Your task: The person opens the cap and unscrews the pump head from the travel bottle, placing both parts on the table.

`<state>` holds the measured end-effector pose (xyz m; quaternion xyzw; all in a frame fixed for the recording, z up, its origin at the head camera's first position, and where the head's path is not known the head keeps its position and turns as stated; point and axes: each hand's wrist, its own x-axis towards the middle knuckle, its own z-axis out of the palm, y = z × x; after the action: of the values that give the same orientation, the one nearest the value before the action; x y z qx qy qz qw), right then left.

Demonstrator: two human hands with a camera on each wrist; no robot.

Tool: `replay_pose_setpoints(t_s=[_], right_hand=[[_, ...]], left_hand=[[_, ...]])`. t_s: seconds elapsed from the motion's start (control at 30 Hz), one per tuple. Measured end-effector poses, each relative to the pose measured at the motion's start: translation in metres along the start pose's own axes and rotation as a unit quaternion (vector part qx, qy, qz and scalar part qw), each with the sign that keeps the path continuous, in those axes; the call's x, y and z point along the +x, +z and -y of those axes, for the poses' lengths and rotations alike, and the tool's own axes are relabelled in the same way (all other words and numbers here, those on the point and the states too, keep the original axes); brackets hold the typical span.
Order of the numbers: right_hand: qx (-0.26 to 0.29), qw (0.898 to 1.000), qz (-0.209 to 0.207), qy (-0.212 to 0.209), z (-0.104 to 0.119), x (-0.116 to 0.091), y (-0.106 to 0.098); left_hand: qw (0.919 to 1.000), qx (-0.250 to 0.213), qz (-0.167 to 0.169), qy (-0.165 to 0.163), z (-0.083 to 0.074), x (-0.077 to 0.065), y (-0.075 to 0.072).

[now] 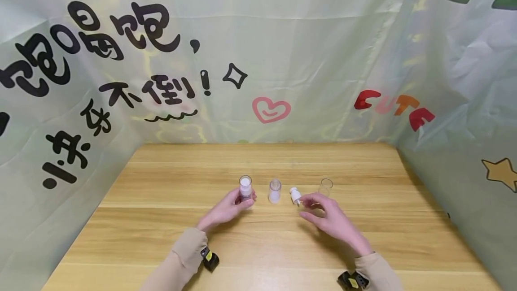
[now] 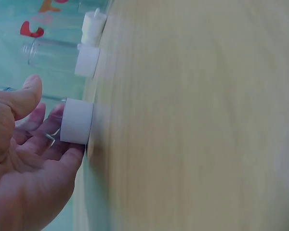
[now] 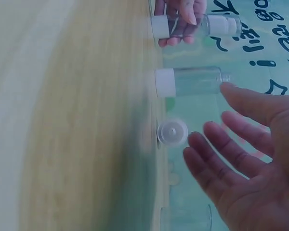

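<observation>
My left hand grips a small clear pump bottle that stands upright with its clear cover on; its white base shows below the fingers in the left wrist view. Just right of it, an uncapped clear bottle stands upright with a bare threaded neck. A white pump head lies on its side farther right, its round end facing the right wrist camera. With fingers spread and loosely bent, my right hand is right beside the pump head and holds nothing.
Behind the right hand a clear cylindrical cover stands on the wooden table. Printed fabric closes off the back and both sides of the table.
</observation>
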<state>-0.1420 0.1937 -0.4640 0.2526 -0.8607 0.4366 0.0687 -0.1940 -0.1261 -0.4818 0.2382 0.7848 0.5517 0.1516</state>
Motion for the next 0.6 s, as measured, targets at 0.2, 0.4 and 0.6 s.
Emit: replay_pose_setpoints(t_s=[0.2, 0.4, 0.6], right_hand=[[0.033, 0.998, -0.03, -0.048, 0.003, 0.004, 0.007], [0.063, 0.994, -0.034, -0.079, 0.007, 0.008, 0.015], [0.074, 0.993, -0.028, -0.089, 0.011, 0.013, 0.023]], left_hand=[[0.9997, -0.001, 0.02, 0.011, -0.003, 0.002, 0.011], [0.9994, 0.006, 0.033, 0.012, -0.007, 0.004, 0.022], [0.999, 0.009, 0.041, 0.018, -0.013, 0.006, 0.032]])
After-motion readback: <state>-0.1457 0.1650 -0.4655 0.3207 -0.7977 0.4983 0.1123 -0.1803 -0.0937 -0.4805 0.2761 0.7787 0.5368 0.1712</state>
